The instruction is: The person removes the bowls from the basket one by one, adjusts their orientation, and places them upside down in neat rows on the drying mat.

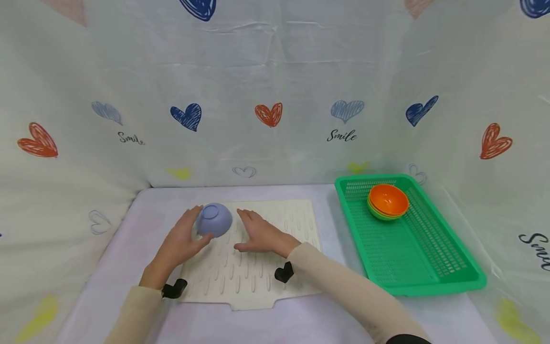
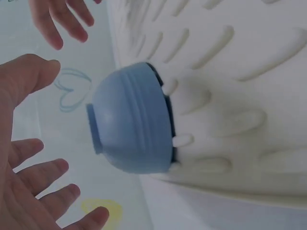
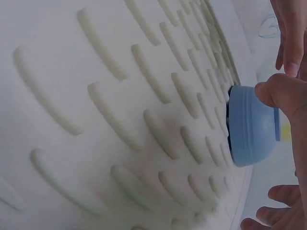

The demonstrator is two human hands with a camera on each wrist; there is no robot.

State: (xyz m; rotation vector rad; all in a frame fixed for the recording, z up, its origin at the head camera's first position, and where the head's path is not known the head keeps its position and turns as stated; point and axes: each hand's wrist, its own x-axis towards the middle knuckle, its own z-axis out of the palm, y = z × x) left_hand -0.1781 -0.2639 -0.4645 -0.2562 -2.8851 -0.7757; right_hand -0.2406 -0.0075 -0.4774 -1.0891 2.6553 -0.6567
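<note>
A blue bowl (image 1: 215,220) lies upside down near the far left corner of a cream ridged drying mat (image 1: 258,282). In the left wrist view the bowl (image 2: 134,120) rests rim down on the raised ridges. My left hand (image 1: 180,239) is beside the bowl on its left, thumb spread from the fingers, and appears apart from it. My right hand (image 1: 262,234) hovers over the mat to the right of the bowl, thumb and fingers spread, holding nothing. The right wrist view shows the bowl (image 3: 252,127) partly behind a thumb.
To the right stands a green perforated basket (image 1: 421,289). Inside it, at the far end, an orange bowl (image 1: 388,199) is stacked with yellow and green bowls (image 1: 380,215) under it. A white curtain with printed hearts (image 1: 268,114) hangs behind the table (image 1: 240,329).
</note>
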